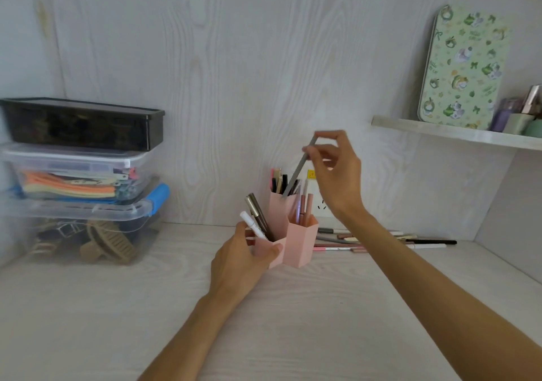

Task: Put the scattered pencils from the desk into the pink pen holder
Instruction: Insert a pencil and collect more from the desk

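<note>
From the head camera, the pink pen holder (289,234), a cluster of three hexagonal cups, stands near the back edge of the bench (88,307), about midway along it. The left hand (240,259) steadies it, fingers (275,249) curled round the lowest, nearest cup, which already holds a white pen and two dark ones. The right hand (337,172) is raised above the cluster, its fingertips pinching the upper end of a grey pencil (297,169) that slants down with its lower tip at the mouth of the tallest, rearmost cup (the tip is blurred, so whether it is already inside I cannot tell).

All three cups hold pens or pencils, so the job looks well under way. What is left lies just right of the holder, along the back edge: a loose pile of scattered pencils (381,241), roughly eight or more, lying flat and overlapping, reaching toward the bench's right rear corner. Stacked storage boxes (85,175) occupy the left rear corner.
</note>
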Demonstrator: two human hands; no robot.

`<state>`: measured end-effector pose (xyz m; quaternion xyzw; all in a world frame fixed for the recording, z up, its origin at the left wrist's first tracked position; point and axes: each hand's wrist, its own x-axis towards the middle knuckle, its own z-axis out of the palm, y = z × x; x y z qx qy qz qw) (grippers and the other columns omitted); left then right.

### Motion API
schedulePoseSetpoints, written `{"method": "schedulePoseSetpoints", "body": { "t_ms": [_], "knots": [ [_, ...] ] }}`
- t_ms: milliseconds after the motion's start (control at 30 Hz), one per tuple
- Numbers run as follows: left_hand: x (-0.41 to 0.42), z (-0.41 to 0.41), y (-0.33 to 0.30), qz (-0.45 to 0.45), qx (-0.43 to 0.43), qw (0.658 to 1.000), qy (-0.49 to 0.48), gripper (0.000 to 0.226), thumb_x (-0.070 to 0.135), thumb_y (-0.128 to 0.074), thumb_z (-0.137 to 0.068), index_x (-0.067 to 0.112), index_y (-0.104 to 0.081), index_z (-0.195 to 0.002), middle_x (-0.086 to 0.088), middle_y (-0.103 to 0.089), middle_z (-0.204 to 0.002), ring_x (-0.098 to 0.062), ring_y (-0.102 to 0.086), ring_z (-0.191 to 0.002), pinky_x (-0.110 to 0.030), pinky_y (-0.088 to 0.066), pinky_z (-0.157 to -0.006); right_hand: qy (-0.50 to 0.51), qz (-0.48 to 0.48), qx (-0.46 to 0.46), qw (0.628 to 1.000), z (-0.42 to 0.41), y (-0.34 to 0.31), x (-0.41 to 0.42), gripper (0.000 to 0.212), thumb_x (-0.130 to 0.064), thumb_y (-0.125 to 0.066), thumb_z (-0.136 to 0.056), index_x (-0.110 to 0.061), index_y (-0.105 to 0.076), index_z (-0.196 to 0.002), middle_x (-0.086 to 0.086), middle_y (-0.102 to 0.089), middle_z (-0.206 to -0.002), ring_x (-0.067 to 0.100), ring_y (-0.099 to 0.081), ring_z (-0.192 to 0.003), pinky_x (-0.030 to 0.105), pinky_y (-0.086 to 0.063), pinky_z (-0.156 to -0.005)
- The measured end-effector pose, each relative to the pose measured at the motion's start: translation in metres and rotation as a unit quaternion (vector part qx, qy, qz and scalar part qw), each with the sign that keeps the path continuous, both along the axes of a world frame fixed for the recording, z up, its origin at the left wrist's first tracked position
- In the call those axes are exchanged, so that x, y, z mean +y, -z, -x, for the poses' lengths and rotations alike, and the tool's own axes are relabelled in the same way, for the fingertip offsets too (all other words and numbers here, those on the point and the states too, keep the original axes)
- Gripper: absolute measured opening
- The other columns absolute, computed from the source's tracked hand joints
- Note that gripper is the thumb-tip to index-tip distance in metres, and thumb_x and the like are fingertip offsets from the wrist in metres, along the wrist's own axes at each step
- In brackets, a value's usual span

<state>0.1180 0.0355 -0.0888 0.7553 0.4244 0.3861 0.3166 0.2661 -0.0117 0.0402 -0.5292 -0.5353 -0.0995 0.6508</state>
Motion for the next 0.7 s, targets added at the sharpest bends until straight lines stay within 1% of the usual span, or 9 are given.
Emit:
{"method": "schedulePoseSetpoints", "body": {
  "t_ms": [100, 167, 267, 300, 367, 467, 567, 633, 700],
  "knots": [
    [0.000, -0.001, 0.000, -0.002, -0.001, 1.000, -0.002, 0.056, 0.059, -0.066, -0.071, 0.030, -0.046, -0.114, 0.013, -0.064, -0.110, -0.005, -0.053, -0.085, -0.017, -0.036, -0.057, 0.009, -0.053, 0.034, 0.998, -0.005, -0.014, -0.001, 0.018, -0.012, -0.059, -0.089, -0.021, -0.052, -0.102, -0.004, -0.072, -0.084, 0.006, -0.068, -0.078, 0.012, -0.050, -0.069],
    [-0.001, -0.001, 0.000, -0.001, 0.000, 1.000, 0.000, 0.056, 0.058, -0.066, -0.072, 0.030, -0.046, -0.116, 0.012, -0.063, -0.111, -0.004, -0.051, -0.085, -0.012, -0.034, -0.056, 0.022, 0.003, -0.022, 1.000, -0.004, -0.011, 0.001, 0.018, -0.012, -0.059, -0.089, -0.016, -0.052, -0.106, 0.000, -0.073, -0.086, 0.008, -0.068, -0.077, 0.011, -0.049, -0.067],
    [-0.001, -0.001, 0.001, -0.003, 0.007, 1.000, 0.002, 0.059, 0.058, -0.066, -0.072, 0.029, -0.045, -0.119, 0.010, -0.064, -0.116, -0.009, -0.059, -0.096, -0.014, -0.036, -0.059, 0.037, 0.118, -0.115, 0.986, -0.004, 0.007, 0.004, 0.018, -0.021, -0.061, -0.089, -0.019, -0.054, -0.105, -0.003, -0.073, -0.088, 0.018, -0.067, -0.070, 0.028, -0.053, -0.064],
    [-0.001, -0.001, 0.001, -0.002, 0.010, 1.000, 0.001, 0.061, 0.058, -0.066, -0.073, 0.028, -0.044, -0.121, 0.009, -0.063, -0.118, -0.012, -0.061, -0.102, -0.016, -0.038, -0.062, 0.046, 0.144, -0.141, 0.978, -0.005, 0.014, 0.004, 0.015, -0.024, -0.062, -0.088, -0.021, -0.056, -0.102, -0.005, -0.073, -0.090, 0.018, -0.067, -0.074, 0.028, -0.051, -0.064],
    [-0.001, -0.002, 0.000, 0.004, 0.010, 1.000, -0.002, 0.063, 0.057, -0.067, -0.073, 0.026, -0.044, -0.123, 0.007, -0.063, -0.121, -0.015, -0.061, -0.108, -0.020, -0.041, -0.069, 0.074, 0.180, -0.207, 0.959, -0.009, 0.024, 0.005, 0.009, -0.027, -0.063, -0.087, -0.024, -0.065, -0.095, -0.008, -0.071, -0.098, 0.014, -0.060, -0.097, 0.022, -0.043, -0.071],
    [-0.003, -0.003, -0.001, 0.002, 0.007, 1.000, -0.005, 0.060, 0.056, -0.067, -0.073, 0.026, -0.045, -0.121, 0.008, -0.063, -0.119, -0.015, -0.061, -0.105, -0.020, -0.039, -0.064, 0.075, 0.227, -0.296, 0.925, -0.017, 0.033, 0.004, 0.016, -0.029, -0.060, -0.088, -0.020, -0.073, -0.094, -0.005, -0.064, -0.118, 0.016, -0.044, -0.118, 0.026, -0.032, -0.095],
    [-0.003, 0.000, -0.002, -0.005, -0.002, 1.000, -0.006, 0.055, 0.058, -0.065, -0.073, 0.028, -0.045, -0.116, 0.010, -0.063, -0.114, -0.011, -0.058, -0.096, -0.014, -0.032, -0.055, 0.052, 0.199, -0.252, 0.946, -0.025, 0.035, -0.003, 0.021, -0.030, -0.055, -0.091, -0.020, -0.073, -0.095, -0.007, -0.061, -0.118, 0.010, -0.042, -0.115, 0.020, -0.029, -0.095],
    [-0.003, 0.002, -0.003, -0.003, -0.009, 1.000, -0.019, 0.050, 0.060, -0.065, -0.073, 0.032, -0.042, -0.109, 0.013, -0.061, -0.108, -0.008, -0.054, -0.089, -0.019, -0.033, -0.056, 0.056, 0.169, -0.201, 0.963, -0.036, 0.037, -0.010, 0.024, -0.035, -0.052, -0.092, -0.022, -0.072, -0.096, -0.009, -0.063, -0.110, 0.005, -0.044, -0.108, 0.007, -0.029, -0.088],
    [-0.001, 0.003, -0.003, 0.002, -0.019, 0.999, -0.037, 0.050, 0.060, -0.065, -0.073, 0.033, -0.041, -0.107, 0.013, -0.060, -0.106, -0.009, -0.053, -0.088, -0.025, -0.037, -0.062, 0.069, 0.182, -0.165, 0.967, -0.051, 0.046, -0.018, 0.021, -0.034, -0.052, -0.092, -0.025, -0.070, -0.097, -0.011, -0.065, -0.102, 0.005, -0.047, -0.101, 0.003, -0.030, -0.082]
  ]
}}
